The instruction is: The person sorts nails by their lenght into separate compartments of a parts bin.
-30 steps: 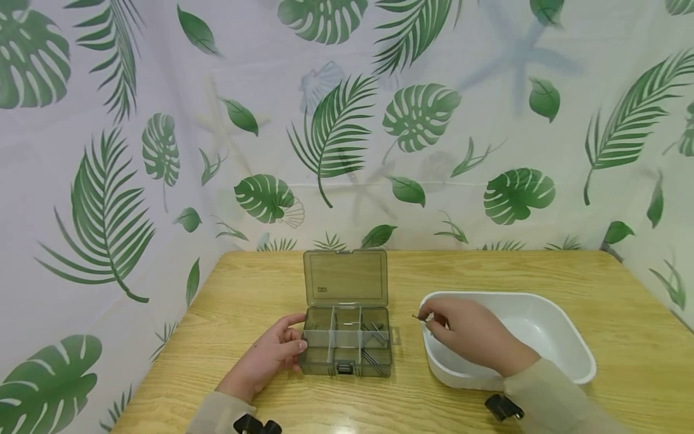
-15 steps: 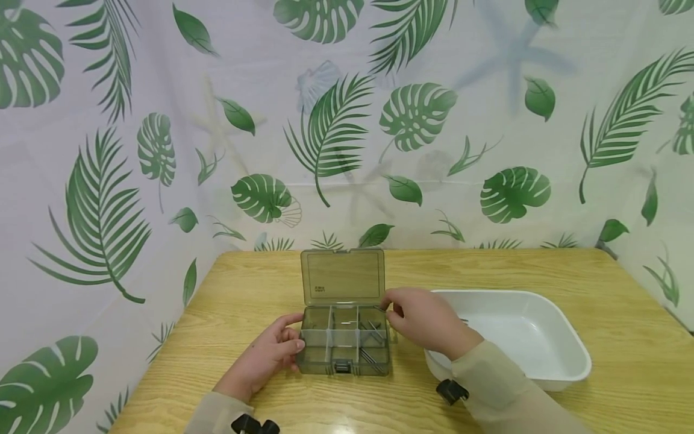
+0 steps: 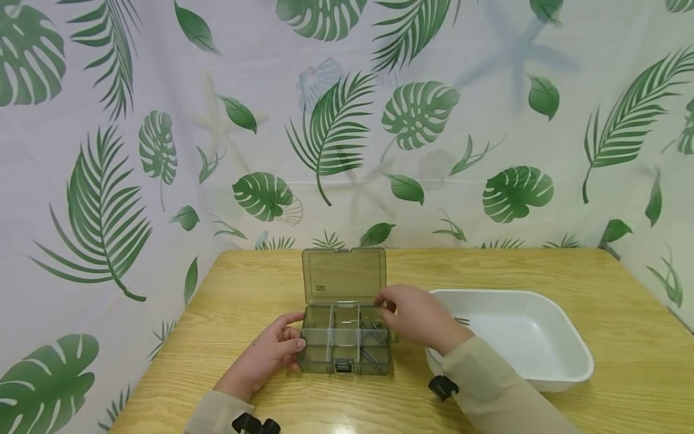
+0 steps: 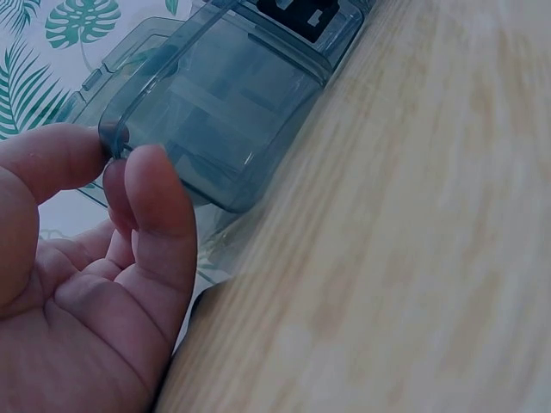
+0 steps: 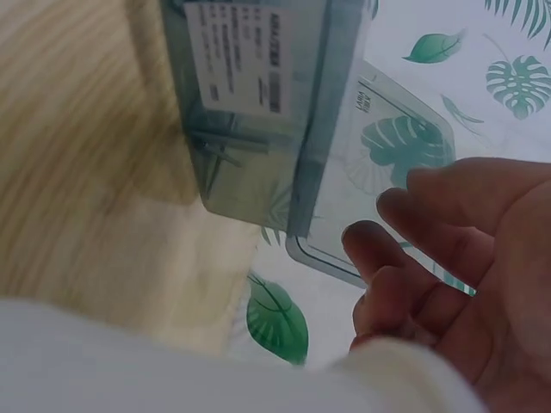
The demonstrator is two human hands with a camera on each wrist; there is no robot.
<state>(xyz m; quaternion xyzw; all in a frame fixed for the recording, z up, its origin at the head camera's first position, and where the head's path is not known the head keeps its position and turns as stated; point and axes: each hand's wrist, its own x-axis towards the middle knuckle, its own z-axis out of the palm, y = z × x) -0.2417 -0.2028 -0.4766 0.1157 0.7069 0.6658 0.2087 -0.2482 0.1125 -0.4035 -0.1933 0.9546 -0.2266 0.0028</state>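
Observation:
A smoky, see-through compartment box (image 3: 344,349) stands on the table with its lid (image 3: 345,276) raised at the back. Thin dark nails (image 3: 371,355) lie in its right-hand compartments, front and back. My left hand (image 3: 273,349) grips the box's left side; the left wrist view shows fingers and thumb at the corner of the box (image 4: 232,129). Above the back right compartment is my right hand (image 3: 420,316), fingers bent. In the right wrist view nothing shows between the fingertips of the right hand (image 5: 465,267), and nails show through the box wall (image 5: 250,163).
Right of the box stands a white plastic basin (image 3: 575,355), with a few nails (image 3: 462,320) near its left wall, partly hidden by my right arm. The wooden table (image 3: 255,277) ends at a leaf-patterned cloth (image 3: 347,150) behind and at the sides.
My right hand has moved left from over the basin to the back right compartment. The nail it pinched earlier no longer shows in its fingers. My left hand stays at the box.

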